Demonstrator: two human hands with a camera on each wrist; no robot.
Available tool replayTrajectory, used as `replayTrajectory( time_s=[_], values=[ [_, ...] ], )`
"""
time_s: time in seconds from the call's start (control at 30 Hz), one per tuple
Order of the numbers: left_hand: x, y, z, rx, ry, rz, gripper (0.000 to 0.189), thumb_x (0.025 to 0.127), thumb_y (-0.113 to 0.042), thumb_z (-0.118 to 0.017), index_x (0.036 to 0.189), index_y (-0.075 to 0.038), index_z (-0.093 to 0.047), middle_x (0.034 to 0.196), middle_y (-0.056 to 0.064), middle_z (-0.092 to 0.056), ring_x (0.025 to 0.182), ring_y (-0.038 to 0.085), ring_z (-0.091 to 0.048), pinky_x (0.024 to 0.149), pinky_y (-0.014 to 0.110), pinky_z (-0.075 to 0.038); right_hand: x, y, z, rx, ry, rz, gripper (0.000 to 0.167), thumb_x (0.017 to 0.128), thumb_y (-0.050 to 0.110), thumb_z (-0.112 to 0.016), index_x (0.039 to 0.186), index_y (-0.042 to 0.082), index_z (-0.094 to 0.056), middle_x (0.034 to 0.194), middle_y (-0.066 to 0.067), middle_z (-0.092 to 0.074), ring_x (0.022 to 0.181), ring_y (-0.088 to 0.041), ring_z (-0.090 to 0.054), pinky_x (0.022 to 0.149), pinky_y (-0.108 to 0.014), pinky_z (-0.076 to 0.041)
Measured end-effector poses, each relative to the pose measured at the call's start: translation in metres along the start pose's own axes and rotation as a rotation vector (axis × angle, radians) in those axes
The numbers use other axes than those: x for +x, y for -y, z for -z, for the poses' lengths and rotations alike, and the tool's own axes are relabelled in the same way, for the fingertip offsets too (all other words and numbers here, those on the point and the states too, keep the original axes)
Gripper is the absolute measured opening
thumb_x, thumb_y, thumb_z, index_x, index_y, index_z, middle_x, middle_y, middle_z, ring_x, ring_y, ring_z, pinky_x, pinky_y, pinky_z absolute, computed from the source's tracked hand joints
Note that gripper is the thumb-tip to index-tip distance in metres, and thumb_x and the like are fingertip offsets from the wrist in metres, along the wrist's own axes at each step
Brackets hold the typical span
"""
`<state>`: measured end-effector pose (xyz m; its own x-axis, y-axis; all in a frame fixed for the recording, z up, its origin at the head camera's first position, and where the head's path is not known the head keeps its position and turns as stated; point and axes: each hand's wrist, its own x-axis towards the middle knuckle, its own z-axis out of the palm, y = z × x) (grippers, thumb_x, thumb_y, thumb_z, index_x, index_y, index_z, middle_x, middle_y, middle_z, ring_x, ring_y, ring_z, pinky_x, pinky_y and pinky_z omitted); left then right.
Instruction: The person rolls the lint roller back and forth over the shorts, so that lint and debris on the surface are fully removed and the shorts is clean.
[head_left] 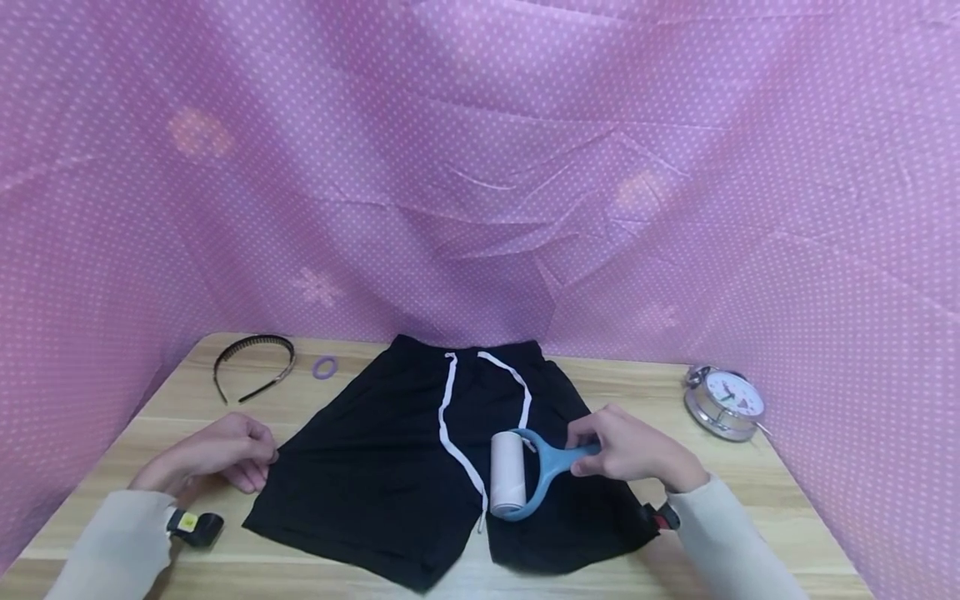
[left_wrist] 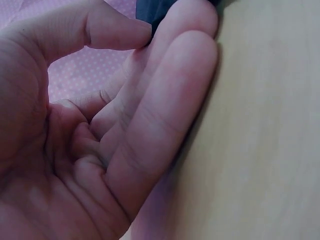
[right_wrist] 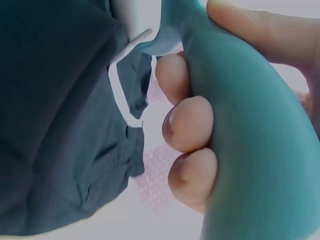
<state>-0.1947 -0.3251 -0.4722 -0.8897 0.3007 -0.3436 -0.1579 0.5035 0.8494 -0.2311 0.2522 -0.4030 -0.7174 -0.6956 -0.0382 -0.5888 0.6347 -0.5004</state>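
Black shorts [head_left: 367, 467] with white drawstrings lie spread on the table, waistband toward the back. At their left edge, my left hand [head_left: 225, 454] pinches the dark fabric between thumb and fingers; the left wrist view shows the cloth [left_wrist: 151, 12] at the thumb tip. My right hand [head_left: 626, 446] grips the blue handle of a lint roller [head_left: 551, 460], fingers wrapped round it in the right wrist view. The white roll [head_left: 508, 473] of the roller overlaps the right leg of the shorts, beside the hanging drawstring [head_left: 467, 458].
A black toothed headband [head_left: 255, 340] and a purple ring-shaped band [head_left: 325, 367] lie at the back left of the wooden table [head_left: 757, 508]. A silver round clock [head_left: 726, 404] sits at the right edge. Pink dotted cloth [head_left: 480, 183] hangs behind and along both sides.
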Motion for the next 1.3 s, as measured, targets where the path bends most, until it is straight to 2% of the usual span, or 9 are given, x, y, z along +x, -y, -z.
replayTrajectory(
  time_s=[0.37,0.5,0.73,0.87,1.03,1.3],
  values=[
    [-0.002,-0.002,-0.001,0.01,-0.023,0.026,0.016,0.091,-0.009,-0.055,0.088,0.001,-0.066,0.072,0.006,-0.069,0.063,0.014,-0.069,0.06,0.033,-0.063,-0.023,-0.015,0.007,-0.003,-0.031,-0.029,0.018,0.08,0.018,-0.082,0.078,0.03,-0.069,0.064,0.016,-0.049,0.056,-0.001,-0.041,0.053,-0.016,-0.035],
    [-0.001,-0.001,-0.001,0.01,-0.026,0.019,0.016,0.091,-0.009,-0.055,0.089,0.002,-0.066,0.072,0.006,-0.069,0.063,0.014,-0.069,0.06,0.033,-0.063,-0.03,-0.019,0.009,-0.004,-0.045,-0.043,0.017,0.079,0.019,-0.082,0.077,0.03,-0.07,0.063,0.017,-0.049,0.055,0.0,-0.04,0.052,-0.016,-0.035],
    [-0.002,-0.002,0.001,0.008,-0.011,0.002,0.016,0.092,-0.01,-0.057,0.09,0.003,-0.066,0.072,0.006,-0.068,0.063,0.014,-0.069,0.06,0.033,-0.063,-0.045,-0.027,0.014,0.035,-0.038,-0.08,0.011,0.078,0.015,-0.081,0.079,0.022,-0.074,0.063,0.013,-0.053,0.055,-0.001,-0.043,0.052,-0.017,-0.036],
    [-0.003,-0.001,0.001,0.004,-0.007,0.0,0.017,0.091,-0.009,-0.056,0.09,0.003,-0.066,0.072,0.006,-0.068,0.063,0.013,-0.069,0.06,0.033,-0.063,-0.054,-0.032,0.018,0.04,-0.035,-0.098,0.014,0.078,0.015,-0.081,0.078,0.026,-0.072,0.064,0.012,-0.057,0.056,-0.002,-0.044,0.053,-0.017,-0.037],
    [-0.003,0.0,0.001,0.001,-0.013,0.002,0.016,0.092,-0.01,-0.056,0.089,0.003,-0.066,0.072,0.005,-0.068,0.063,0.013,-0.068,0.06,0.034,-0.063,-0.065,-0.038,0.022,0.078,-0.027,-0.124,0.012,0.078,0.014,-0.08,0.079,0.023,-0.072,0.068,0.011,-0.063,0.056,-0.002,-0.044,0.052,-0.018,-0.038],
    [-0.003,-0.001,0.0,0.01,-0.029,0.027,0.015,0.091,-0.011,-0.057,0.088,0.001,-0.066,0.072,0.005,-0.067,0.063,0.014,-0.068,0.06,0.034,-0.063,-0.087,-0.049,0.026,0.024,-0.076,-0.164,0.012,0.078,0.018,-0.081,0.078,0.025,-0.072,0.066,0.014,-0.063,0.056,0.001,-0.044,0.051,-0.019,-0.038]
  ],
)
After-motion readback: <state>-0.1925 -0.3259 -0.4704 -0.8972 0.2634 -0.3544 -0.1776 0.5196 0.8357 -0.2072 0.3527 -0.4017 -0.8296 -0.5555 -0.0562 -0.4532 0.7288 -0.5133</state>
